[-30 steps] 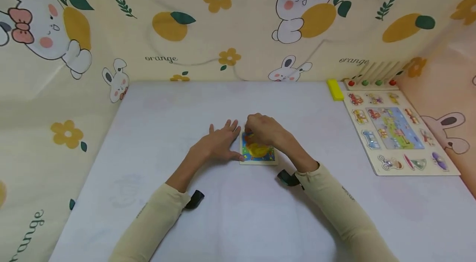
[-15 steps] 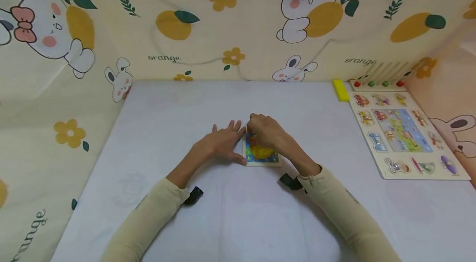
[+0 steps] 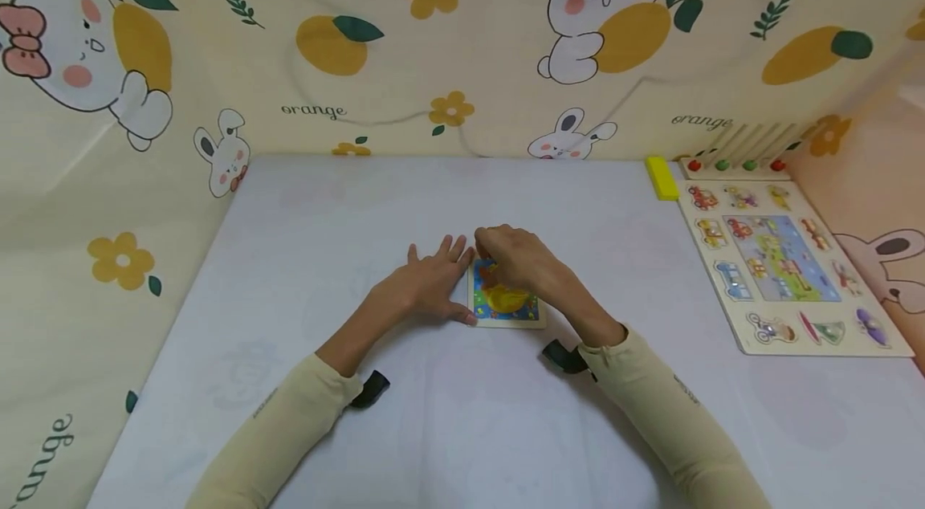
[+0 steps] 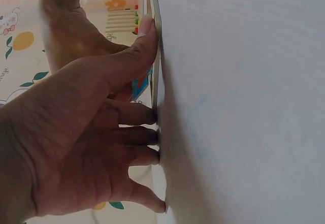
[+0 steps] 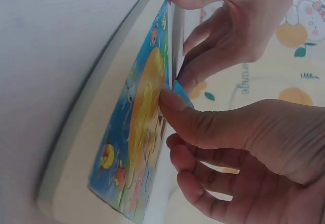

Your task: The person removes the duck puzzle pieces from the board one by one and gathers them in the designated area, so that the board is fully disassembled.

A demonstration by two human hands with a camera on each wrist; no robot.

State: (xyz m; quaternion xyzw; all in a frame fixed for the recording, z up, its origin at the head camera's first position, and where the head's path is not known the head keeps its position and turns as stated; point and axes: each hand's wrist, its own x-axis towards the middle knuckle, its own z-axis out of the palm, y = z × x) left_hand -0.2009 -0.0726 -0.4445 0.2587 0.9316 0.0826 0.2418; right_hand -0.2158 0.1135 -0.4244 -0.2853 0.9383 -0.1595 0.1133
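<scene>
A small jigsaw puzzle [image 3: 507, 308] in a pale wooden frame lies on the table, picturing a yellow duck on blue. My left hand [image 3: 425, 284] is spread at its left side, thumb at the near left corner and fingertips down on the table. Over the far left part of the picture, my right hand [image 3: 516, 258] pinches a blue-edged puzzle piece [image 5: 183, 93] between thumb and fingers. In the right wrist view that piece stands tilted up from the picture, mostly hidden by the thumb. From the left wrist view, the left fingers [image 4: 137, 115] line the frame's edge.
At the right lies a larger wooden picture board [image 3: 791, 332] with vehicle and toy shapes. Behind it stands a rack of thin rods [image 3: 737, 165] with red and green beads, beside a yellow block [image 3: 661, 177]. A printed curtain [image 3: 405, 91] hangs behind the white table [image 3: 462, 429].
The head view shifts slightly. Both hands keep their places at the puzzle, with the right hand still pinching at its far left part.
</scene>
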